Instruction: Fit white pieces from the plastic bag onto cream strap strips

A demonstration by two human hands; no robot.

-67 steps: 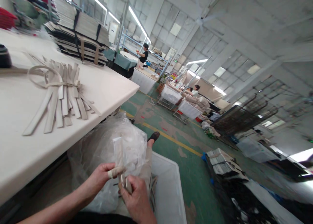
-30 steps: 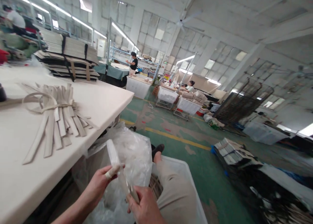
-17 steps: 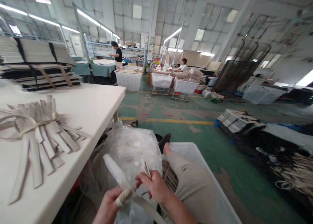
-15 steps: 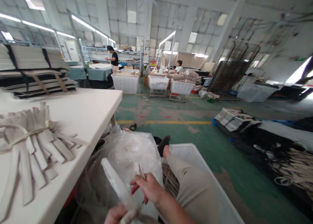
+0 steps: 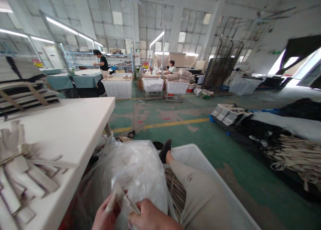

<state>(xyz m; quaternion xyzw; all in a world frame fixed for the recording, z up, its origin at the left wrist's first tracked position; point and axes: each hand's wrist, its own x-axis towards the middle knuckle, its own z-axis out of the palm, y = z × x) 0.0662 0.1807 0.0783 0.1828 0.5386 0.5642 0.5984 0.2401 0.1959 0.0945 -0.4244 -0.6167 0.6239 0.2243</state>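
My left hand is closed around a pale fabric strip, in front of my lap. Close beside it, my right hand is closed on a slim, light two-pronged tool, which looks metallic; its exact kind is blurred. The tool points toward the strip, and I cannot tell whether they touch. Beneath both hands bulges a clear plastic bag. On the white table to the left lies a tied bundle of similar pale strips.
My leg stretches over a white plastic bin containing long, narrow strips. Strapped stacks sit on the table's far left. Piled strips lie on the right. Two people work farther back, near white carts.
My hands have come closer together, and the strip's long upright end has dropped from view. The right hand moved down. The view has turned slightly to the right.
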